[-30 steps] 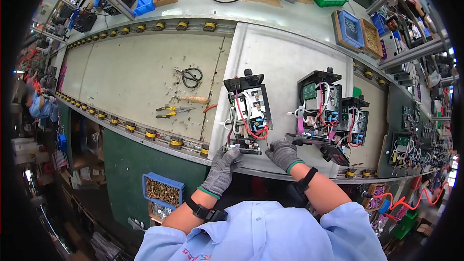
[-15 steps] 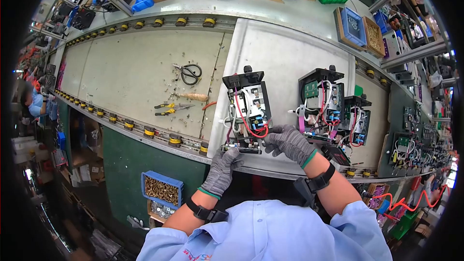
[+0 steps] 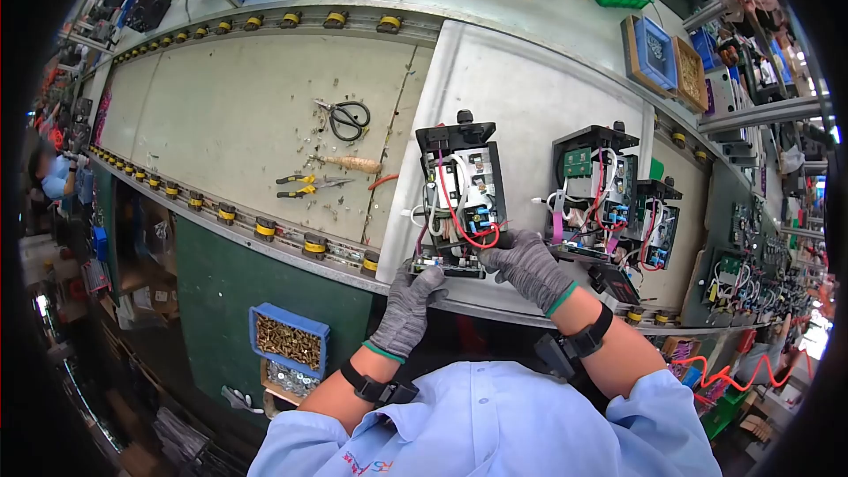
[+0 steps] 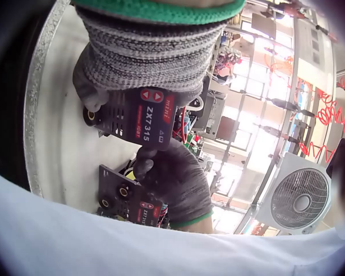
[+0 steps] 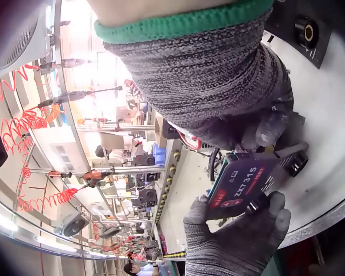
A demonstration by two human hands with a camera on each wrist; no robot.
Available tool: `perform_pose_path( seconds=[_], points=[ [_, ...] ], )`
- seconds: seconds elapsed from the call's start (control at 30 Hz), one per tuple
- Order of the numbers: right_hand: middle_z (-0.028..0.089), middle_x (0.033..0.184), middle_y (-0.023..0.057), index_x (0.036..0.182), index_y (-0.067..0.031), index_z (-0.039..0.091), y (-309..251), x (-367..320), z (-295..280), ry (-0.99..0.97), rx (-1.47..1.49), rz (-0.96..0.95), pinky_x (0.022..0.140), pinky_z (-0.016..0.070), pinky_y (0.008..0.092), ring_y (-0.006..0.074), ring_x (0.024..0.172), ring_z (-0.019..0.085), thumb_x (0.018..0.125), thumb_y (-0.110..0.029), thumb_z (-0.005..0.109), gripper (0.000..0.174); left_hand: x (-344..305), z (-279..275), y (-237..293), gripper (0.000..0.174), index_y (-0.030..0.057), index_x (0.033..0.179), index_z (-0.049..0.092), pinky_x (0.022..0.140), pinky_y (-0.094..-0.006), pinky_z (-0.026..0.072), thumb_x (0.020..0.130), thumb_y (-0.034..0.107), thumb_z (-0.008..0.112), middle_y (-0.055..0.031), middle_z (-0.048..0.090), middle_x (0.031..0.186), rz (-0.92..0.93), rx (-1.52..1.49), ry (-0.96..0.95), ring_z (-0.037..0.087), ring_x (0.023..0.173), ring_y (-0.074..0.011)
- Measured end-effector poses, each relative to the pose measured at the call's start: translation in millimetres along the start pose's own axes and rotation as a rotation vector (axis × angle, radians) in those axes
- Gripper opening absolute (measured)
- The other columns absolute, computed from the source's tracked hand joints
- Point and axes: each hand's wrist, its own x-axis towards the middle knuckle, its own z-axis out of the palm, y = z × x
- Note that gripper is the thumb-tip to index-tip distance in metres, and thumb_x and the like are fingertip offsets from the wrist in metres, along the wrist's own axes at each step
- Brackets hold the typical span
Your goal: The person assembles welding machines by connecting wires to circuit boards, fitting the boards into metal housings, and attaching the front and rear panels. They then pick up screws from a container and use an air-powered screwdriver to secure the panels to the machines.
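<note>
Your left hand (image 3: 408, 307) is at the near end of an open electrical unit (image 3: 468, 178), and its grip is clamped on the front panel (image 4: 152, 122). In the right wrist view, the thumb and the fingers of this hand are at different edges of the panel, which carries the marking "ZX7 315". Your right hand (image 3: 537, 274) is at the near right corner of the same unit, with the fingers bent. I cannot tell if its grip is closed around some part, because the fingertips are hidden.

The unit stands on the white tabletop (image 3: 530, 79), near the edge which is on your side. A red wire (image 3: 484, 246) makes a loop close to your right hand. To the right there are two more units of similar kind, a larger-looking one (image 3: 596, 185) and, just beside it, another one (image 3: 655, 225). To the left, well apart from your hands, lie black-handled scissors (image 3: 350, 120), a tool with wooden handle (image 3: 353, 163) and yellow-handled pliers (image 3: 309, 184).
</note>
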Motion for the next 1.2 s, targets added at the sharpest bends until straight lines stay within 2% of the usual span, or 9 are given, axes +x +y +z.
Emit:
perform_pose_path(
  seconds=[0.07,0.47,0.57,0.63,0.7,0.87,0.97,1.07,1.2],
  points=[
    [0.065,0.073,0.0032,0.098,0.0010,0.074,-3.1,-2.1,2.1,0.028,-0.004,-0.021,0.060,0.0496,0.0291,0.0107,0.064,0.056,0.082,-0.022,0.074,0.028,-0.5,1.8,1.0,0.052,0.0068,0.126,0.055,0.075,-0.0269,0.0575,0.086,0.030,0.080,-0.0043,0.062,0.109,0.014,-0.044,0.015,0.063,0.093,-0.0118],
    [0.066,0.074,0.0046,0.104,0.0002,0.074,-6.9,5.8,-10.8,-0.106,-0.193,-0.005,0.061,0.0537,0.0280,0.0121,0.064,0.061,0.085,-0.026,0.074,0.032,-1.6,5.8,-0.5,0.050,0.0062,0.124,0.055,0.071,-0.0261,0.0568,0.086,0.026,0.080,-0.0025,0.063,0.097,0.034,-0.080,0.062,0.064,0.077,-0.0118],
    [0.066,0.072,0.0044,0.100,0.0011,0.074,-13.2,2.5,-12.4,-0.124,-0.319,0.022,0.060,0.0539,0.0282,0.0120,0.063,0.061,0.086,-0.027,0.072,0.031,-0.2,5.0,-0.7,0.056,0.0061,0.128,0.053,0.079,-0.0353,0.0592,0.087,0.033,0.079,-0.0037,0.063,0.111,0.024,-0.047,0.037,0.063,0.098,-0.0157],
    [0.064,0.070,0.0038,0.094,0.0011,0.073,-5.1,7.1,-13.9,-0.114,-0.307,0.031,0.059,0.0536,0.0292,0.0118,0.063,0.062,0.086,-0.028,0.071,0.030,0.6,5.0,-2.5,0.057,0.0059,0.128,0.053,0.079,-0.0353,0.0596,0.086,0.033,0.080,-0.0043,0.063,0.111,0.006,-0.052,0.036,0.063,0.098,-0.0158],
    [0.063,0.068,0.0029,0.090,0.0003,0.072,-15.6,1.3,-11.0,-0.094,-0.241,0.036,0.058,0.0518,0.0292,0.0110,0.062,0.060,0.086,-0.027,0.070,0.027,-0.4,6.4,0.2,0.056,0.0070,0.125,0.054,0.076,-0.0278,0.0585,0.084,0.032,0.082,-0.0029,0.062,0.102,0.010,-0.068,0.059,0.064,0.088,-0.0119],
    [0.061,0.066,0.0042,0.093,-0.0002,0.072,5.4,10.7,-6.3,-0.092,-0.356,-0.096,0.058,0.0499,0.0323,0.0115,0.060,0.058,0.086,-0.025,0.068,0.027,0.0,6.6,-2.7,0.058,0.0078,0.127,0.053,0.076,-0.0273,0.0576,0.083,0.033,0.082,-0.0028,0.063,0.104,0.025,-0.064,0.064,0.064,0.089,-0.0115],
    [0.061,0.064,0.0099,0.099,-0.0008,0.071,-4.1,-1.5,1.9,-0.002,-0.597,-0.234,0.062,0.0515,0.0377,0.0198,0.060,0.060,0.089,-0.022,0.063,0.025,2.3,6.0,-6.7,0.058,0.0089,0.127,0.052,0.076,-0.0275,0.0569,0.084,0.033,0.082,-0.0024,0.063,0.105,0.044,-0.076,0.068,0.064,0.088,-0.0112],
    [0.066,0.075,0.0186,0.108,-0.0037,0.068,1.7,-12.4,9.6,0.154,-0.712,-0.507,0.070,0.0528,0.0440,0.0361,0.073,0.066,0.088,-0.014,0.062,0.023,1.2,9.8,-2.8,0.056,0.0097,0.128,0.052,0.074,-0.0275,0.0558,0.085,0.031,0.081,-0.0021,0.063,0.106,0.048,-0.083,0.082,0.063,0.090,-0.0105],
    [0.068,0.091,0.0172,0.117,-0.0045,0.059,-0.1,-33.5,7.7,0.130,-0.803,-0.471,0.077,0.0533,0.0464,0.0362,0.083,0.067,0.084,-0.016,0.072,0.037,0.9,7.8,-1.0,0.052,0.0078,0.128,0.051,0.074,-0.0278,0.0535,0.089,0.028,0.078,-0.0024,0.062,0.106,0.028,-0.050,0.065,0.061,0.093,-0.0108]
  ],
)
